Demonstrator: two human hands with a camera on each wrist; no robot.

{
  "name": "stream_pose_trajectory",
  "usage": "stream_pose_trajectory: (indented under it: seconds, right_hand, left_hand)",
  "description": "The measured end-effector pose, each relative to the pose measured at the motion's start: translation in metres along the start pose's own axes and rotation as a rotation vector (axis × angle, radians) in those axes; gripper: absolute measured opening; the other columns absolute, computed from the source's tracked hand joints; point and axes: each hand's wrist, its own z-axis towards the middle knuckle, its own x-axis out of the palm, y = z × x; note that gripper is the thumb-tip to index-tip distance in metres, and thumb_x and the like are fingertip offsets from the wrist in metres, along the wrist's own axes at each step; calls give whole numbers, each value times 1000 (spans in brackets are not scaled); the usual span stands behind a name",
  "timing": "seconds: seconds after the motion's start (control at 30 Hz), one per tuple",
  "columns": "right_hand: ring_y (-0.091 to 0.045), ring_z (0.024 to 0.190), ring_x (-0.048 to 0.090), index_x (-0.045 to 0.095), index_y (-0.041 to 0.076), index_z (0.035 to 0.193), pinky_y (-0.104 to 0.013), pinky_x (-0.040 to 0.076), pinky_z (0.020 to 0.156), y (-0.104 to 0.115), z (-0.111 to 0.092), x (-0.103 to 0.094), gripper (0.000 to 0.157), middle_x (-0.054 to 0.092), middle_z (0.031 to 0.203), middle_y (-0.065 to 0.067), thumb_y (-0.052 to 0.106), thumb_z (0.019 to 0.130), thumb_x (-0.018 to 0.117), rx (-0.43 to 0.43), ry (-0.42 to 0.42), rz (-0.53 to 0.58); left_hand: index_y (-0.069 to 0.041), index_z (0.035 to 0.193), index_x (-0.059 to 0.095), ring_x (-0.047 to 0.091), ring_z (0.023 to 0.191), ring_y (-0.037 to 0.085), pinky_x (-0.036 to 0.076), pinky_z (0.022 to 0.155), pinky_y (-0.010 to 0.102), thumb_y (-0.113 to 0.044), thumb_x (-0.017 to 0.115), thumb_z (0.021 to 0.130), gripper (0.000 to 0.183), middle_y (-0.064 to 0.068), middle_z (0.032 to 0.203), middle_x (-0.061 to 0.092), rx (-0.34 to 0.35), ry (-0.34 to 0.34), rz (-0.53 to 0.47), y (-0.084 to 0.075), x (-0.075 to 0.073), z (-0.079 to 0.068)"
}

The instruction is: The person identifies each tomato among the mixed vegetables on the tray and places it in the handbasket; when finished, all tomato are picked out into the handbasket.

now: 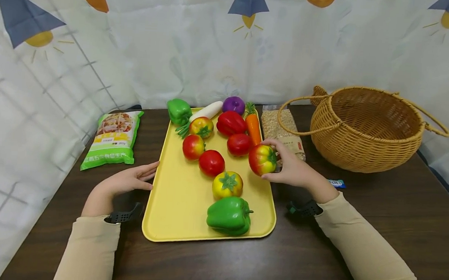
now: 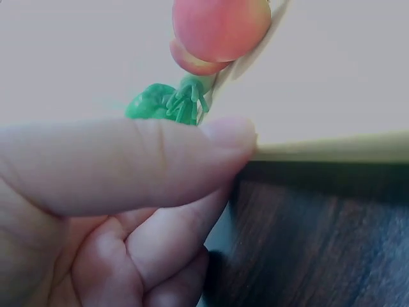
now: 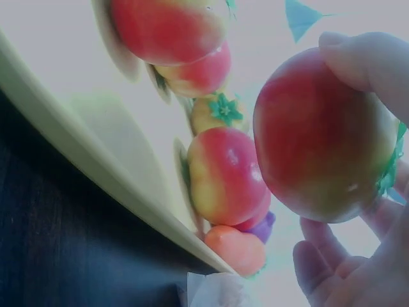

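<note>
My right hand (image 1: pixel 289 166) grips a red-and-yellow toy tomato (image 1: pixel 262 159) between thumb and fingers, over the right edge of the yellow tray (image 1: pixel 178 213). In the right wrist view, that tomato's green leafy top faces the palm. My left hand (image 1: pixel 127 180) rests against the tray's left rim, fingertips and thumb at the edge. On the tray lie a yellow tomato (image 1: pixel 227 185), red tomatoes (image 1: pixel 212 163), a red-yellow tomato (image 1: pixel 193 147), another tomato (image 1: pixel 201 127), a red pepper (image 1: pixel 231 123), a carrot (image 1: pixel 253 126) and a large green pepper (image 1: pixel 229 216).
At the tray's far end are another green pepper (image 1: pixel 179 112), a white radish (image 1: pixel 208 111) and a purple onion (image 1: pixel 233 105). A wicker basket (image 1: pixel 365 151) stands right, a grain bag (image 1: pixel 286 125) beside it. A green food packet (image 1: pixel 114 138) lies left; a small blue packet (image 1: pixel 337 183) lies right.
</note>
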Motion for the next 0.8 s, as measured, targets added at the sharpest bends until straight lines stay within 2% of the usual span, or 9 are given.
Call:
stream_pose_trajectory:
  seconds: [0.07,0.23,0.33,0.4,0.47,0.6,0.7,0.8]
  right_hand:
    - [-25,108,43,31,13,133,-40,46,85,-1,-1,-3,78,37,130,-12,18,71,78,-6,-18,0]
    - [-27,102,49,33,11,131,-39,49,81,-3,-3,-6,75,35,131,-13,11,71,77,-42,-32,55]
    - [-27,102,48,32,11,132,-37,50,77,-4,-3,-5,75,31,134,-13,9,71,76,-61,-20,82]
    - [-27,106,45,33,12,133,-37,50,78,-3,-4,-5,74,28,137,-12,9,72,76,-64,-15,81]
    - [-27,112,41,33,13,135,-39,49,81,-3,-4,-4,75,25,140,-12,10,73,75,-63,-15,77]
    - [-27,114,41,26,13,139,-42,47,85,0,-4,-5,81,28,139,-13,10,73,74,-23,-23,108]
    - [-26,113,44,23,11,139,-42,47,86,2,-3,-5,84,32,136,-12,9,73,74,3,-32,139]
    - [-25,113,45,25,9,138,-41,47,88,5,-4,-10,82,33,135,-11,10,73,75,-8,-54,126]
  left_hand:
    - [-2,146,3,19,135,13,40,88,10,-14,61,86,85,20,151,2,6,6,-6,-2,0,3]
    - [-2,146,3,28,126,-10,41,88,10,-13,62,85,85,20,151,2,10,12,-25,-4,1,6]
    - [-1,146,2,30,120,-16,41,88,10,-14,62,85,86,21,150,2,5,14,-24,-3,0,6]
    - [-1,146,2,28,125,-10,40,88,9,-14,62,85,86,21,150,2,-1,12,-17,-3,0,5]
    - [-2,146,2,25,131,1,40,88,9,-15,61,86,85,21,150,3,-7,8,-9,-2,0,4]
    - [-3,146,3,17,136,18,40,88,9,-16,62,86,85,20,151,3,-13,1,-3,-1,-1,2]
    - [-4,146,3,18,136,17,40,88,9,-16,62,85,86,20,151,4,-18,-7,7,1,-1,-1]
    - [-5,147,3,19,135,17,40,87,9,-18,63,85,86,19,151,5,-30,-11,31,-1,0,1]
